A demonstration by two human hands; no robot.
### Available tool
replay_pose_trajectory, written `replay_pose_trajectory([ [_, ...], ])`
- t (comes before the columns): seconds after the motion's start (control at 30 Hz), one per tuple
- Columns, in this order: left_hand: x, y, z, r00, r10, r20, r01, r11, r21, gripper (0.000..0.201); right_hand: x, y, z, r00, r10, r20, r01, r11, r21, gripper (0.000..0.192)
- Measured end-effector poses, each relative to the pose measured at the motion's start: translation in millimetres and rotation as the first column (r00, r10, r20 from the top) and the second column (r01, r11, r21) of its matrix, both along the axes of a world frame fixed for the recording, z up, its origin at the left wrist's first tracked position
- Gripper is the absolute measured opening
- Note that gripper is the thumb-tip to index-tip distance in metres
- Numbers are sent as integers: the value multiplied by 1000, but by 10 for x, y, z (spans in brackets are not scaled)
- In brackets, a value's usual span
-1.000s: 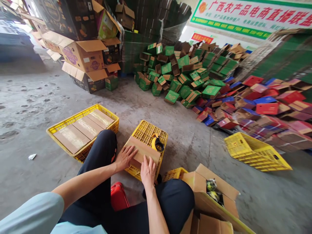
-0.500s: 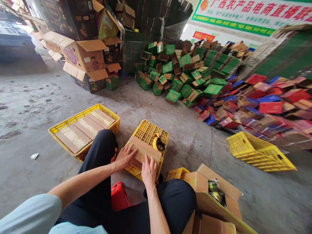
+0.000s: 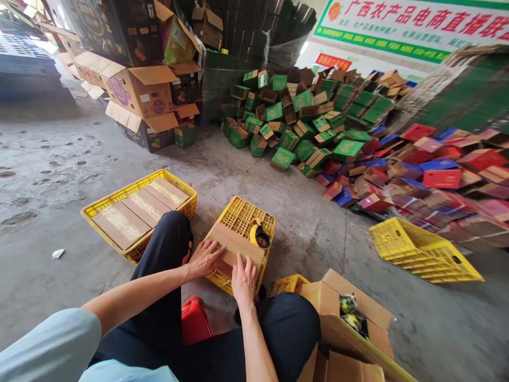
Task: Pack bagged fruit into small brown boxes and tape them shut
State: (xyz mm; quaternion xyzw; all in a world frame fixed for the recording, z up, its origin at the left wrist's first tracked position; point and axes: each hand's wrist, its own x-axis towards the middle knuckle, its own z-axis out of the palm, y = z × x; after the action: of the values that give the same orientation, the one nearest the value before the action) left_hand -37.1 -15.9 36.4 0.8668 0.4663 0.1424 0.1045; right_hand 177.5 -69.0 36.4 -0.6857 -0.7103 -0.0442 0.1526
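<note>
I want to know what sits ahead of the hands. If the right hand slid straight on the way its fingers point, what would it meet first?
Probably the tape dispenser, lying just beyond the right hand on the upturned yellow crate; depth is unclear.

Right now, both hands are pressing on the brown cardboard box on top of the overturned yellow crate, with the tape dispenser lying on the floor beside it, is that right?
Not quite. The head view shows the tape dispenser resting on the overturned yellow crate, just beyond the brown cardboard box, not on the floor. The left hand and right hand do both press on the box.
</note>
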Motion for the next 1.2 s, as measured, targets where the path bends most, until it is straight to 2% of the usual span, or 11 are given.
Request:
replay_pose_trajectory([
  [0.13,-7,-16,-21,1000,-19,11,19,1000,11,80,-1,-4,11,1000,-1,1,1,1000,-6,48],
  [0.37,62,10,-52,997,76,-9,-75,997,13,85,7,-7,32,1000,8,11,-8,999,-34,49],
  [0.6,160,-58,-169,1000,-21,-24,21,999,35,87,-90,-19,19,1000,-23,5,23,1000,-16,49],
  [0.73,285,-76,-210,987,-156,24,154,986,57,77,-130,18,-16,994,96,-50,-94,995,38,48],
  [0.8,322,-58,-203,981,-182,65,177,981,76,69,-124,47,-33,986,145,-87,-139,988,64,48],
  [0.93,326,-10,-171,973,-206,107,197,976,90,60,-86,86,-50,977,161,-140,-149,984,96,49],
  [1.03,332,-14,-185,977,-180,116,171,982,85,59,-74,85,-67,974,181,-140,-168,981,100,48],
  [1.2,352,-42,-227,981,-142,129,135,989,64,66,-102,53,-103,985,156,-71,-156,988,-4,53],
])
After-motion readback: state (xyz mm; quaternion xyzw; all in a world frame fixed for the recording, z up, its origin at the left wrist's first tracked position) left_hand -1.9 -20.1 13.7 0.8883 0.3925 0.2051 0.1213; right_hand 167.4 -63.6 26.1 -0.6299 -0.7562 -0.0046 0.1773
